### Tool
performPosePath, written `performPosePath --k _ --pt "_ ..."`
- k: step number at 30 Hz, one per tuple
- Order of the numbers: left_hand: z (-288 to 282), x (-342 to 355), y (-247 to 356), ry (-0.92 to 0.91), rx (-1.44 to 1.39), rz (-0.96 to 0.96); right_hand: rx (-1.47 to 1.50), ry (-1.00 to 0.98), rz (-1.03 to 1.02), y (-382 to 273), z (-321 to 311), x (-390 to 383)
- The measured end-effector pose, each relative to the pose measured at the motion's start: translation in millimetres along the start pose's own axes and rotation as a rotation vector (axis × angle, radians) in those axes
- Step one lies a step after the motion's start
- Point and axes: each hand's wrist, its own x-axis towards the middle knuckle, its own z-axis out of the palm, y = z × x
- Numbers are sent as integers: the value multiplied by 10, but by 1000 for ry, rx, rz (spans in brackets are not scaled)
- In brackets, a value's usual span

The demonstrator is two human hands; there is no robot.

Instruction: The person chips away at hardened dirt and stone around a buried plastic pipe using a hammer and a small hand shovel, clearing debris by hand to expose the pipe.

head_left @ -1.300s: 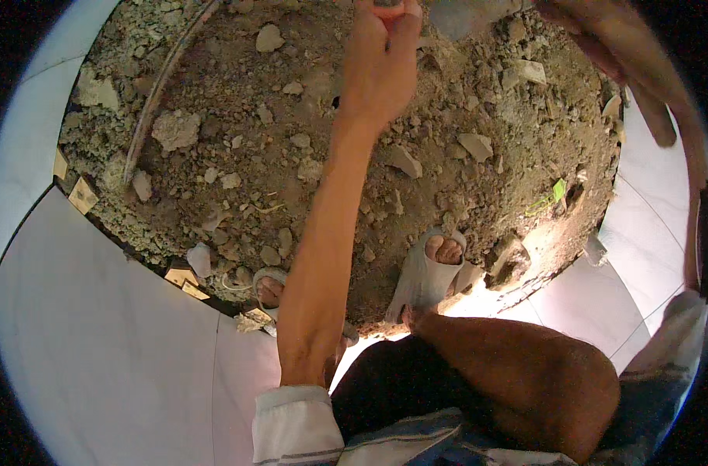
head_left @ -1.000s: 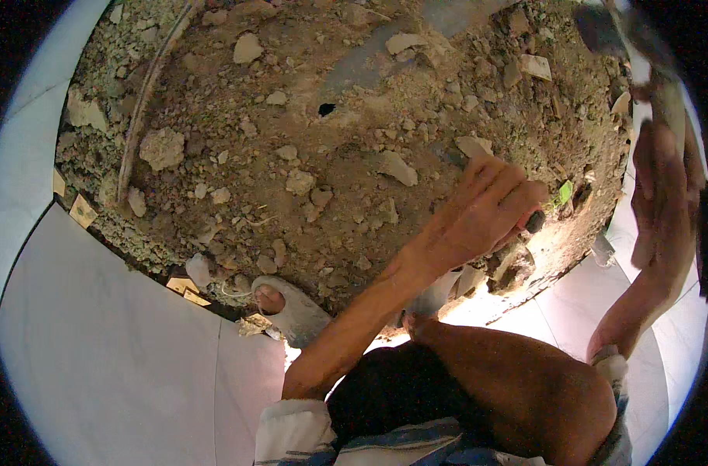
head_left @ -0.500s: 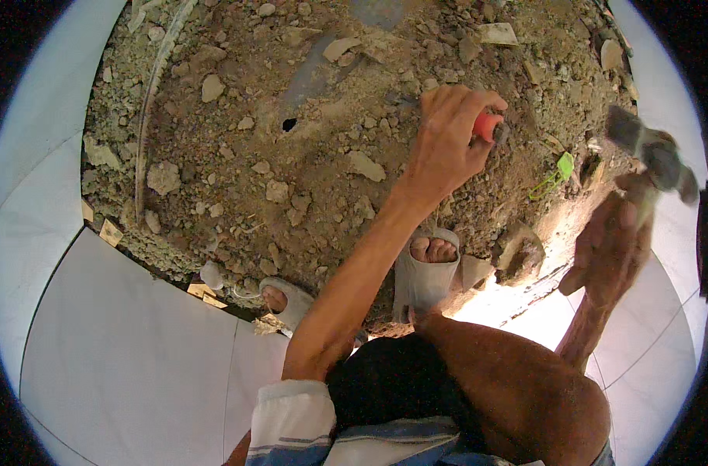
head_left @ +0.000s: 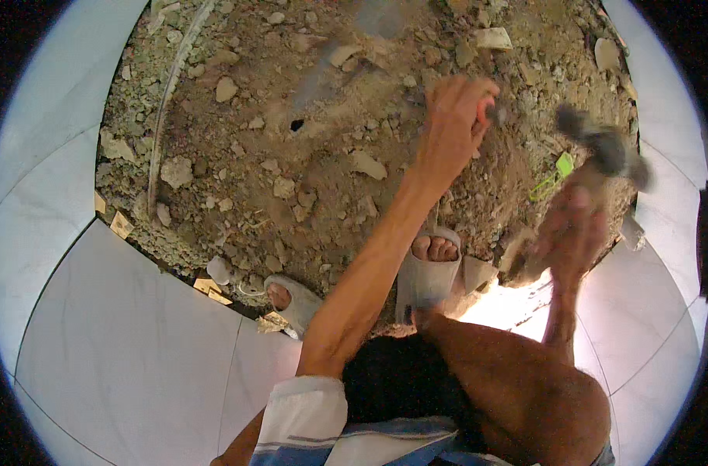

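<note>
My left hand is closed around a chisel with a red grip, low over the broken ground. The struck end pokes out to the right of my fist; my fingers hide most of the tool. To the right, my right hand grips a hammer, blurred by motion. Its metal head is raised to the right of the chisel's end, apart from it. Rubble and dirt lie under both hands.
White floor tiles border the dirt. A bright green plastic piece lies between the hands. A small dark hole opens at left, near a pale curved strip. My sandalled feet stand at the near edge.
The hammer has swung left, closer to the chisel, with my right hand moving the same way. My left hand keeps its hold on the chisel. The view has shifted slightly.
</note>
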Motion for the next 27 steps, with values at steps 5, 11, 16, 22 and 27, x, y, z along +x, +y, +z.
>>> performPosePath --k 5,11,16,22,27 --pt "199 72 39 102 67 12 580 -117 -183 22 -314 184" --pt "112 5 -167 49 152 41 -340 -283 393 -171 278 104" --pt "263 -13 -85 128 58 67 548 -270 3 -167 -446 398" --pt "106 -48 -259 147 58 46 -274 -473 397 115 272 110" --pt "89 -453 -158 66 121 20 -57 15 265 -283 102 91"
